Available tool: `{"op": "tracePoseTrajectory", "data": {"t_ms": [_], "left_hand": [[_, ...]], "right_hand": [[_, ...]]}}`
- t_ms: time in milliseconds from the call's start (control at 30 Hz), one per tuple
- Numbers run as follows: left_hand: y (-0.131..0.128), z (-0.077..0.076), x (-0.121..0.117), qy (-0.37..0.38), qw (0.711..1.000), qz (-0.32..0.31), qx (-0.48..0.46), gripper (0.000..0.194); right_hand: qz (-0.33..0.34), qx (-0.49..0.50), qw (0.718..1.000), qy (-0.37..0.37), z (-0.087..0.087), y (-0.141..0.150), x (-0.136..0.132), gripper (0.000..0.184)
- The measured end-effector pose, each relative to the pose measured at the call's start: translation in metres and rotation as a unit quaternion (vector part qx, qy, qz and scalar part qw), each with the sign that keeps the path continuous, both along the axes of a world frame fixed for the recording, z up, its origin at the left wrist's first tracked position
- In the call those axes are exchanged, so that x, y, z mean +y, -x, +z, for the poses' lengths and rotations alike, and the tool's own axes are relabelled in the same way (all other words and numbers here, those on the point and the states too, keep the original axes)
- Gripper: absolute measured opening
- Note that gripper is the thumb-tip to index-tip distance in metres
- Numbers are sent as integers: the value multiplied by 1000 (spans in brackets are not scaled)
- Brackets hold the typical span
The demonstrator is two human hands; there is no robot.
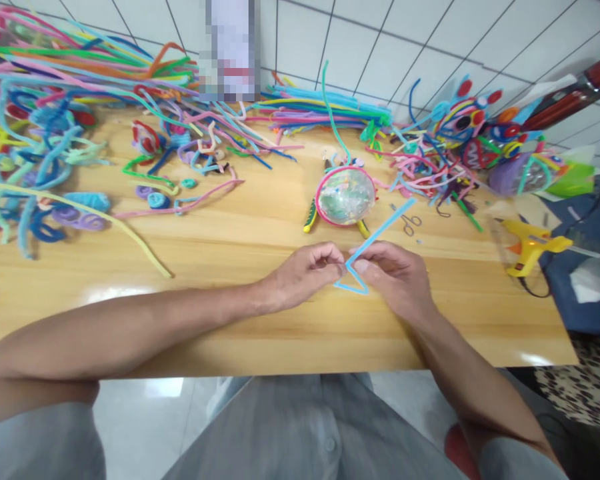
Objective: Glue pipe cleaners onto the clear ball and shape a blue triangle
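Observation:
A light blue pipe cleaner (380, 233) is bent into a sharp zigzag over the near middle of the wooden table (260, 233). My left hand (307, 273) pinches it at the bend with fingers closed. My right hand (397, 277) is closed on the same pipe cleaner just to the right, and its long end sticks up and away to the right. Just beyond my hands lies a clear ball (346, 195) ringed with a pink pipe cleaner, with a teal stem and yellow-green legs.
Heaps of coloured pipe cleaners (55, 133) cover the table's left and back. Finished pipe-cleaner figures (480, 140) crowd the back right. Small scissors (409, 223) lie right of the ball. A yellow glue gun (533, 245) rests near the right edge. A long yellow pipe cleaner (130, 237) lies to the left.

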State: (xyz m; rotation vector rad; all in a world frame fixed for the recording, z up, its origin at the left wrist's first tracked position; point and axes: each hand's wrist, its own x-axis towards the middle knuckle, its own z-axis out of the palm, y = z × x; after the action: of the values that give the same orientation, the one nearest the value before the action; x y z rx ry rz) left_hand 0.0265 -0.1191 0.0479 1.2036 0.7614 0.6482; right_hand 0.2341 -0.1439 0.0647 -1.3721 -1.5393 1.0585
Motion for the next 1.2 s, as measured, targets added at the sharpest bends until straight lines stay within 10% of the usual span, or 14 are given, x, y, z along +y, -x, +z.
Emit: {"op": "tracePoseTrajectory", "data": {"t_ms": [800,1033,1200], "left_hand": [[2,1,-2,-60,996,-15,57,21],[2,-3,-2,-62,996,30,54,19],[0,-4,5,-3,997,71,-4,22]], "right_hand": [[-11,-32,999,-30,-2,0,-1,14],[63,-114,971,-198,-1,1,-4,11],[113,-244,900,-343,1,1,-1,22]]}}
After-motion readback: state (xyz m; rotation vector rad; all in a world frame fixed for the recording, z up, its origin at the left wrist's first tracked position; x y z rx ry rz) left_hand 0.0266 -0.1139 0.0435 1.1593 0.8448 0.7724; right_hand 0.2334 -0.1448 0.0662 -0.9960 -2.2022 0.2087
